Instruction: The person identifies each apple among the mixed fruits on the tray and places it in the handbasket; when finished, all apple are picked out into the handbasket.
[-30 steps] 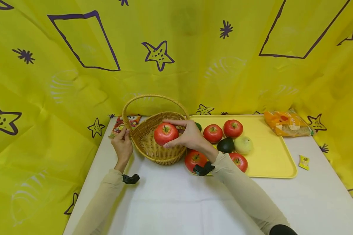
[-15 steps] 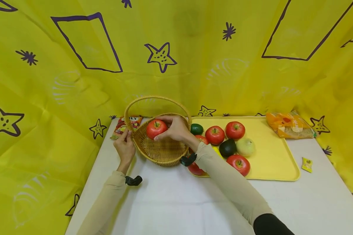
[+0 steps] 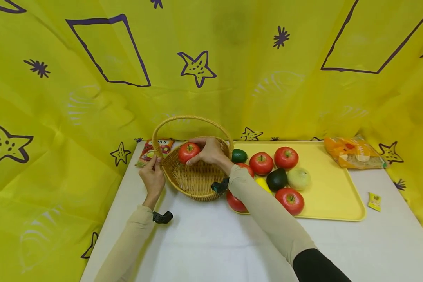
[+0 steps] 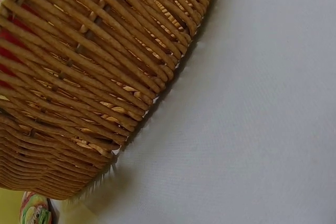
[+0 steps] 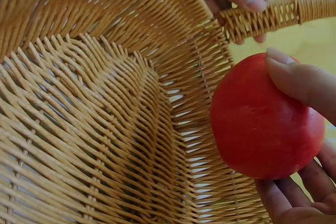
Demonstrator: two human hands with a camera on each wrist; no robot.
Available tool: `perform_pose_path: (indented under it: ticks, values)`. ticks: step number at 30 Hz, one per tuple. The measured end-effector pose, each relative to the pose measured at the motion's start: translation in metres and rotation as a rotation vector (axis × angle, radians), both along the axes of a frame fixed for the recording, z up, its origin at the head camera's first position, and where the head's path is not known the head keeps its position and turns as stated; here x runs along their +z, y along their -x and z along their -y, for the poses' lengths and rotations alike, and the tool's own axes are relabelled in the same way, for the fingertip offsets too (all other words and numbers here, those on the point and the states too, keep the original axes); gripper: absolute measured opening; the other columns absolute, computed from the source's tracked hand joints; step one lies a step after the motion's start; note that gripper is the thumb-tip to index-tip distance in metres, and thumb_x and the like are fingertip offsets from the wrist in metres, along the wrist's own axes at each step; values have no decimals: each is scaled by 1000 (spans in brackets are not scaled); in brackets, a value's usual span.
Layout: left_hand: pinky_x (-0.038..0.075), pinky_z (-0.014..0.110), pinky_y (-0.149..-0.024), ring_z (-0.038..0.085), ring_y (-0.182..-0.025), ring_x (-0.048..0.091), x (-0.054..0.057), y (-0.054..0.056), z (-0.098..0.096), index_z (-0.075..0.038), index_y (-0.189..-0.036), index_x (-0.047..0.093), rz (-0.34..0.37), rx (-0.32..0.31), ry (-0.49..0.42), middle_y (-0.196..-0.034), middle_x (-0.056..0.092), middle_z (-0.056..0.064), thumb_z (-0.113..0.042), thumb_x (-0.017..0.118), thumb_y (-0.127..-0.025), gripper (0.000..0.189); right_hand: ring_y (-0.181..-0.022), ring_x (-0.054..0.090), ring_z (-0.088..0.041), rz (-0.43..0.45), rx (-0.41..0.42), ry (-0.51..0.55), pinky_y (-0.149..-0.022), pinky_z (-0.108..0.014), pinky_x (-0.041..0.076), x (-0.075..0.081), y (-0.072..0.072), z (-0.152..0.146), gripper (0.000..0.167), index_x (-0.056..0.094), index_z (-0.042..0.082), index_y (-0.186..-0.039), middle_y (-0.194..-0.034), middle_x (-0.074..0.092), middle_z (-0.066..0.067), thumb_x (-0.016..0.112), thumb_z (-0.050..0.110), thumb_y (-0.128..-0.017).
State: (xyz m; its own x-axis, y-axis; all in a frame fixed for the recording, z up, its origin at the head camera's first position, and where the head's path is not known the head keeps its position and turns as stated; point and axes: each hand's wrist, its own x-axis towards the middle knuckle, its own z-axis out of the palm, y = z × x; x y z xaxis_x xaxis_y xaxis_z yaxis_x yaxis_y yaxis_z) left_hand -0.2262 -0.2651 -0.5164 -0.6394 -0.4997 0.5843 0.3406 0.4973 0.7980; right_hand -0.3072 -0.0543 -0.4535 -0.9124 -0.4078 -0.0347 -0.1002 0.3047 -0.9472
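Observation:
My right hand (image 3: 208, 152) grips a red apple (image 3: 188, 152) inside the wicker basket (image 3: 197, 188), near its left end. In the right wrist view the thumb lies across the top of the apple (image 5: 265, 121) and the fingers curl beneath it, with the woven floor and wall around. At the basket's left end, my left hand (image 3: 153, 175) pinches the foot of the arched handle (image 5: 268, 18) between thumb and fingers. The left wrist view shows the basket's outer side (image 4: 89, 72) up close, a bit of red showing through the weave.
Right of the basket, a yellow tray (image 3: 333, 192) bears several red apples (image 3: 290, 201), an avocado (image 3: 277, 179), a pale round fruit (image 3: 299, 178) and a green one (image 3: 239, 156). Snack bags lie at back left (image 3: 155, 150) and back right (image 3: 356, 152). A small yellow packet (image 3: 375, 201) lies far right.
My right hand has carried the apple left and down into the basket, from over its middle toward its left end. The left hand keeps its hold at the handle's foot.

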Motion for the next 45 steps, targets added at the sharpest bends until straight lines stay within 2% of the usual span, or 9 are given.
perform_pose_path:
  ticks: [5, 10, 18, 21, 26, 30, 34, 40, 45]
  values:
    - [50, 2, -81, 48, -99, 73, 0, 0, 0, 15, -119, 72, -8, -5, -5, -110, 74, 33, 7, 67, -99, 22, -128, 67, -27, 38, 23, -12, -107, -40, 55, -10, 6, 6, 75, 76, 15, -133, -135, 74, -9, 104, 11, -63]
    - [47, 0, -81, 50, -97, 73, 1, 2, -4, 16, -117, 73, -14, 34, 7, -108, 74, 33, 11, 67, -97, 21, -128, 67, -28, 41, 28, -26, -106, -39, 56, -18, 11, 11, 75, 76, 14, -133, -135, 74, -11, 104, 11, -63]
    - [46, -1, -81, 57, -95, 71, 30, -10, -21, 24, -114, 68, -25, 34, 12, -103, 70, 40, 16, 64, -96, 20, -131, 65, -30, 53, 19, -35, -110, -42, 54, -29, 18, 11, 78, 75, 11, -134, -139, 72, -13, 102, 4, -62]
    - [47, 0, -80, 55, -95, 71, 35, -13, -24, 22, -114, 69, -18, 39, 0, -104, 71, 39, 16, 65, -95, 20, -132, 64, -30, 74, 30, -36, -111, -42, 53, -31, 19, 11, 79, 74, 11, -135, -140, 71, -13, 102, 2, -61]
    - [48, 0, -79, 55, -96, 71, 21, -5, -17, 20, -116, 70, -31, 36, -27, -108, 71, 39, 15, 65, -96, 21, -132, 64, -31, 55, 38, -56, -111, -43, 53, -35, 22, 13, 80, 74, 12, -135, -140, 71, -13, 103, 2, -60]
    - [46, -1, -79, 52, -95, 73, 5, 1, -10, 17, -117, 73, -19, 58, -14, -108, 73, 35, 12, 66, -97, 21, -131, 63, -31, -15, 46, -148, -111, -43, 53, -35, 22, 16, 81, 75, 15, -134, -140, 71, -11, 104, 6, -59]
    - [46, -1, -78, 46, -95, 75, 0, 1, -6, 13, -116, 75, -18, 56, -9, -107, 75, 31, 9, 70, -96, 21, -132, 62, -33, -62, 51, -209, -110, -45, 53, -33, 20, 16, 82, 75, 17, -134, -140, 70, -11, 105, 10, -58]
    - [45, -1, -78, 46, -91, 75, 3, 1, -8, 14, -112, 76, -33, 81, 19, -101, 76, 31, 11, 70, -95, 19, -131, 62, -33, -87, 53, -237, -109, -45, 54, -30, 18, 17, 84, 73, 16, -137, -140, 70, -11, 106, 12, -59]
    - [45, -2, -78, 53, -90, 73, 13, -1, -16, 22, -111, 72, -47, 82, 10, -98, 73, 38, 18, 65, -94, 19, -130, 63, -34, -94, 84, -277, -108, -47, 54, -26, 17, 18, 87, 67, 14, -143, -141, 67, -14, 104, 15, -65]
